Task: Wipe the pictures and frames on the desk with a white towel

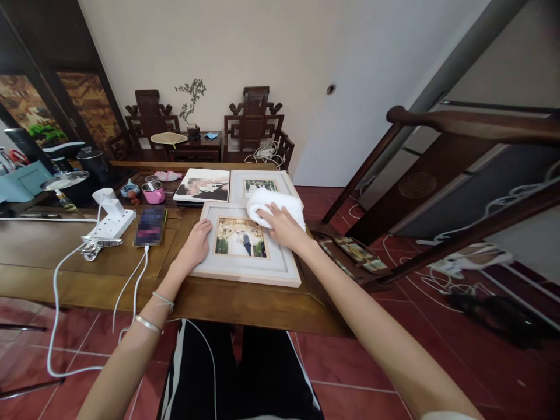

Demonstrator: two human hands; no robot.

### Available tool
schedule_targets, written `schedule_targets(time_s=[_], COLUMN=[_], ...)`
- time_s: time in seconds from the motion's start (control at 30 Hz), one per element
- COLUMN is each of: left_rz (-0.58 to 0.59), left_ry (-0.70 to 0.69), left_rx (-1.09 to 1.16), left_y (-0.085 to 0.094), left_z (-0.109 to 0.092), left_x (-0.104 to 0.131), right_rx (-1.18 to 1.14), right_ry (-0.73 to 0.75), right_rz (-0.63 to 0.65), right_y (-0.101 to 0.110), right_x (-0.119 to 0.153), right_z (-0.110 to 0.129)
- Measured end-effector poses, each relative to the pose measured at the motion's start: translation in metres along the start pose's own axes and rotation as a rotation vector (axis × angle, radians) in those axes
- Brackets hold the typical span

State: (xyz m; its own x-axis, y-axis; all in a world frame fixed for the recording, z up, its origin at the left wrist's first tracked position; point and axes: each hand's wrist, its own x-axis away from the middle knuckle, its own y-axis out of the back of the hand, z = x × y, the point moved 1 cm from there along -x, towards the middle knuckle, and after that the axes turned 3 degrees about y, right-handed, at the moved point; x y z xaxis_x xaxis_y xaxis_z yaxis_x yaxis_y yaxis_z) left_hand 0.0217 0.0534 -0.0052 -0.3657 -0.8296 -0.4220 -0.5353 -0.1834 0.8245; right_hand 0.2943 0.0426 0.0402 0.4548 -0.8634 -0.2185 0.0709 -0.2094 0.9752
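Note:
A light wooden picture frame (280,275) with a photo of two people in wedding clothes lies flat near the table's front edge. My left hand (199,242) grips its left side, fingers resting on the border. In my right hand (282,223) is a folded white cloth (273,201), pressed onto the frame's upper right corner. Behind, partly covered by the cloth, lies a second picture frame (238,182). Left of that one rests a photo album (201,185) on a dark item.
A white power strip (114,224), a phone (150,226) on a cable and a pink cup (153,191) stand to the left on the wooden table (192,297). A dark wooden chair (411,175) is close on the right. Cables lie across the red tiled floor.

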Motion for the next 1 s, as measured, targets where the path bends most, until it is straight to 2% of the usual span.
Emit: schedule_targets(time_s=[0.07, 0.17, 0.27, 0.43, 0.53, 0.63, 0.77, 0.87, 0.93, 1.0], left_rz=[-0.001, 0.0, 0.002, 0.039, 0.052, 0.049, 0.061, 0.061, 0.055, 0.045], left_ry=[0.005, -0.002, -0.009, -0.019, -0.014, -0.003, -0.015, -0.019, -0.016, -0.008], left_rx=[0.008, 0.026, 0.031, 0.061, 0.077, 0.081, 0.063, 0.066, 0.072, 0.074], left_y=[-0.001, -0.001, 0.0, 0.003, 0.004, 0.005, 0.006, 0.007, 0.007, 0.007], left_z=[0.001, 0.001, -0.001, -0.002, -0.002, -0.002, -0.003, -0.003, -0.004, -0.004], left_x=[-0.003, -0.003, 0.0, 0.004, 0.004, 0.003, 0.003, 0.005, 0.006, 0.006], right_rx=[0.023, 0.02, -0.035, -0.159, -0.178, -0.169, -0.159, -0.127, -0.078, -0.038], right_ry=[0.0, 0.052, 0.123, 0.168, 0.122, 0.107, 0.063, 0.024, 0.032, 0.074], right_rz=[0.002, 0.029, 0.091, 0.241, 0.291, 0.257, 0.124, 0.018, -0.006, 0.019], right_y=[-0.001, 0.002, 0.016, 0.056, 0.064, 0.05, 0.017, 0.002, -0.002, 0.0], right_x=[-0.004, 0.009, 0.041, 0.103, 0.117, 0.102, 0.052, 0.018, 0.007, 0.009], right_z=[0.001, 0.01, 0.026, 0.057, 0.067, 0.06, 0.026, 0.004, 0.001, 0.008])
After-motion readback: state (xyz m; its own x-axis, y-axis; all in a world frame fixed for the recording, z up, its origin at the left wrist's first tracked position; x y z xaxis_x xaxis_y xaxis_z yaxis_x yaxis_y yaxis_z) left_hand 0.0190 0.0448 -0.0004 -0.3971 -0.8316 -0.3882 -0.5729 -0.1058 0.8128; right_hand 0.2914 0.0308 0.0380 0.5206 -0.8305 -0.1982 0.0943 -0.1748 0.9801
